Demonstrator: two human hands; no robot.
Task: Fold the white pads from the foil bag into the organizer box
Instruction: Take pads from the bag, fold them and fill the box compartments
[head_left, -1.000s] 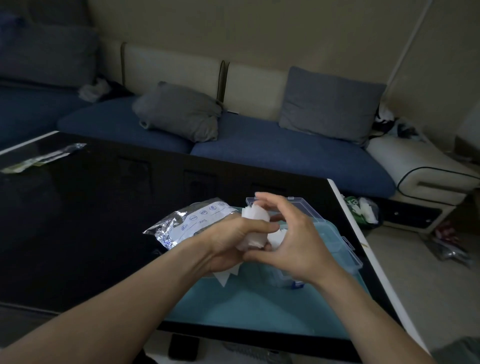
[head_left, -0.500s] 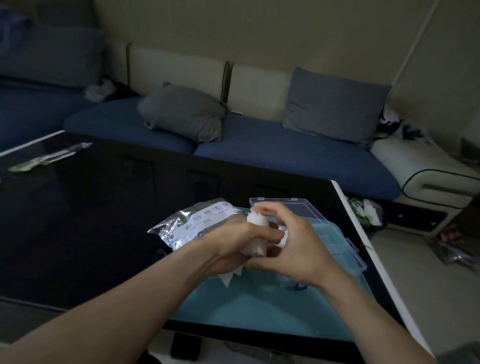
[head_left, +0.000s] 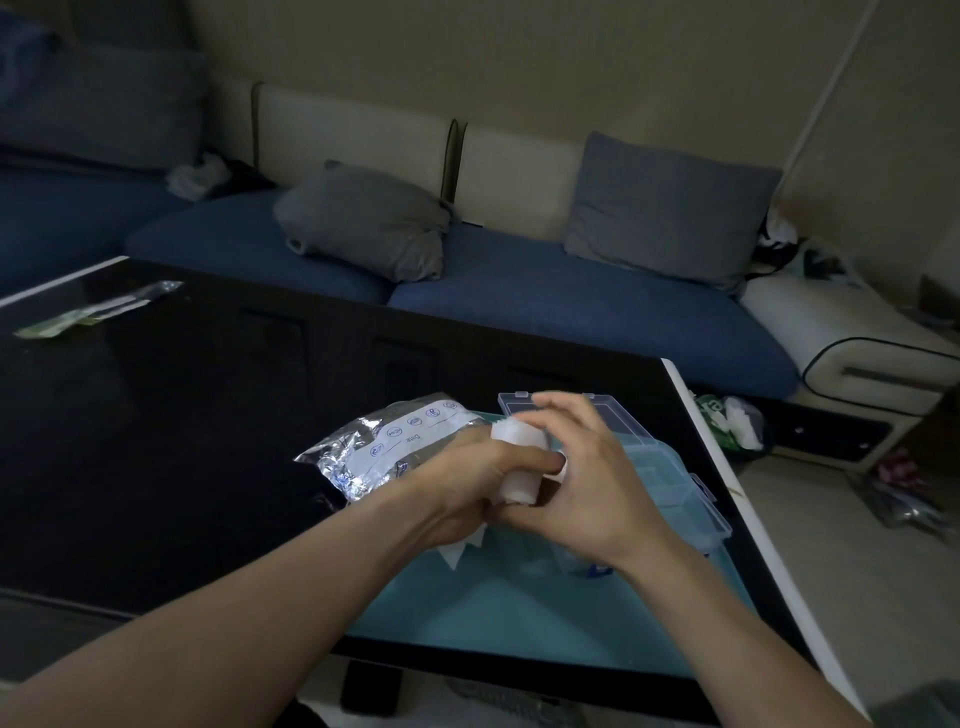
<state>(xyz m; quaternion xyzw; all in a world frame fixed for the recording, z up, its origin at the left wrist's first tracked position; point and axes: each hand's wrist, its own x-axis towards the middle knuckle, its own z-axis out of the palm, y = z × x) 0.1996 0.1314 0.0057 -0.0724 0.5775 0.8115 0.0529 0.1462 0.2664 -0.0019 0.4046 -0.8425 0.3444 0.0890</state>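
Note:
A white pad (head_left: 517, 462), folded into a small bundle, is held above the teal mat (head_left: 498, 618). My left hand (head_left: 467, 488) grips it from the left, thumb across its front. My right hand (head_left: 587, 478) cups it from the right with fingers curled over its top. The silver foil bag (head_left: 384, 447) lies just left of my hands on the black table. The clear organizer box (head_left: 670, 483) stands open behind my right hand, its lid raised at the back. White pad corners (head_left: 460, 553) poke out under my left hand.
The black glossy table (head_left: 182, 426) stretches to the left, with a thin clear wrapper (head_left: 98, 309) near its far left edge. A blue sofa with grey cushions (head_left: 363, 228) runs behind it. The table's white right edge (head_left: 737, 499) drops to the floor.
My hands have stayed over the mat while the pad has been rolled tighter; my right fingers have shifted over its top. The view has tilted slightly.

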